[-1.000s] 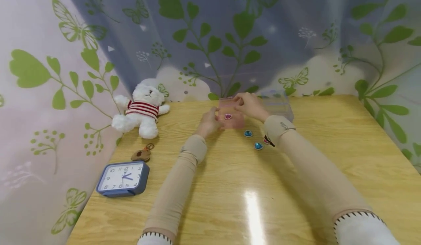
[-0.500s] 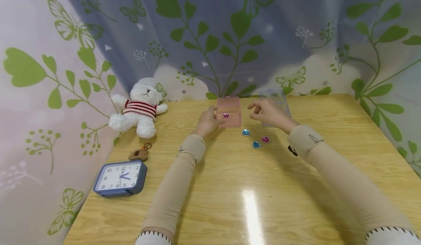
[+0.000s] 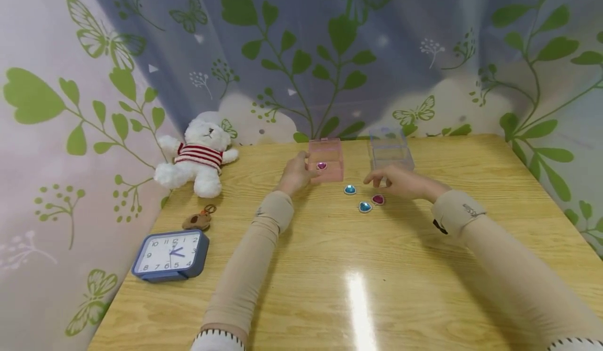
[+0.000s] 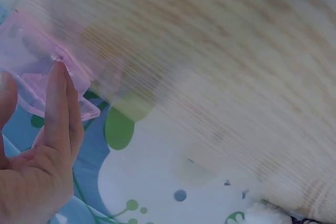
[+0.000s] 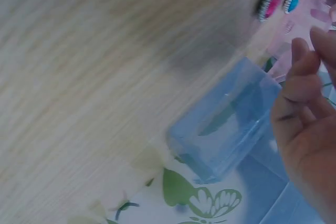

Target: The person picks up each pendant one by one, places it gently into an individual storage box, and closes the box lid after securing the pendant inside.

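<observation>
My left hand (image 3: 296,174) rests against the left side of a see-through pink box (image 3: 333,173); in the left wrist view its fingers (image 4: 58,111) are straight along the plastic. The box's lid stands raised at the back. A pink gem (image 3: 322,166) with a pale rim shows in the box. My right hand (image 3: 398,181) hovers over the table with bent fingers, nothing visible between them. Just below its fingertips lie a pink gem (image 3: 378,199) and a blue gem (image 3: 365,206). Another blue gem (image 3: 349,189) lies to the left, nearer the pink box.
A clear bluish box (image 3: 391,155) with a raised lid stands behind my right hand. On the left are a white teddy bear (image 3: 200,155) in a striped sweater, a brown keychain (image 3: 198,220) and a blue alarm clock (image 3: 170,256). A patterned curtain (image 3: 301,53) borders the table's back.
My right hand has left the pink box's lid and moved right and towards me, down to the loose gems. The left hand has stayed at the pink box.
</observation>
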A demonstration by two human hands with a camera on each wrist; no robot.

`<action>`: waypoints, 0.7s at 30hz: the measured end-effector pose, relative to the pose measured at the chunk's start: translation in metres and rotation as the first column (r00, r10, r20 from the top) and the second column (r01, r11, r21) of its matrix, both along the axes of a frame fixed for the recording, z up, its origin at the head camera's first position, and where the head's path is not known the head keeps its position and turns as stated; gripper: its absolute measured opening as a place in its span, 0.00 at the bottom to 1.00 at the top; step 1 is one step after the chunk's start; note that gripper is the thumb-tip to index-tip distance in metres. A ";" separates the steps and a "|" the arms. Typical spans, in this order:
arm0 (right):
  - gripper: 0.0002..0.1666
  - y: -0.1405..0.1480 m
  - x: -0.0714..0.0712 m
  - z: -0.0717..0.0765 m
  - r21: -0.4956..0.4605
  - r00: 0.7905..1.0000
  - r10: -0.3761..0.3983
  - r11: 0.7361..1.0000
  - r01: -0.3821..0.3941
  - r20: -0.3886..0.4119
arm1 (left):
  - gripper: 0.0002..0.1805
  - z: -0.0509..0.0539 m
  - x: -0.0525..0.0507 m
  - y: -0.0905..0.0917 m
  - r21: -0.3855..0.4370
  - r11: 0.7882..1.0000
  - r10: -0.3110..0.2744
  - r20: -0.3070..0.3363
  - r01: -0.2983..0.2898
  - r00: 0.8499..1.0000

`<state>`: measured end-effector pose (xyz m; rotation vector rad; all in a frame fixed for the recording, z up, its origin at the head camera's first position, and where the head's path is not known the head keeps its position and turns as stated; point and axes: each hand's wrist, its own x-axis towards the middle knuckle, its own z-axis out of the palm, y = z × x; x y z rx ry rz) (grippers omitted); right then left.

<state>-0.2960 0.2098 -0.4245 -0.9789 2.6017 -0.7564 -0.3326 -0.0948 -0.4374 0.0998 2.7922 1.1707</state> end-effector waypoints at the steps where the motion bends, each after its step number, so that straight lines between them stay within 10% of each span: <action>1: 0.24 0.001 0.000 -0.002 -0.001 1.000 0.015 1.000 -0.015 0.025 | 0.37 0.001 0.000 0.000 -0.011 1.000 0.002 -0.005 -0.002 1.000; 8: 0.29 0.005 0.001 -0.017 0.004 0.992 0.122 0.993 -0.122 0.035 | 0.37 0.001 0.001 0.000 -0.002 1.000 0.013 0.000 -0.013 1.000; 21: 0.23 0.004 0.002 -0.021 0.087 0.997 0.075 0.993 -0.073 -0.019 | 0.38 -0.002 0.000 0.001 -0.002 1.000 0.030 -0.010 -0.030 1.000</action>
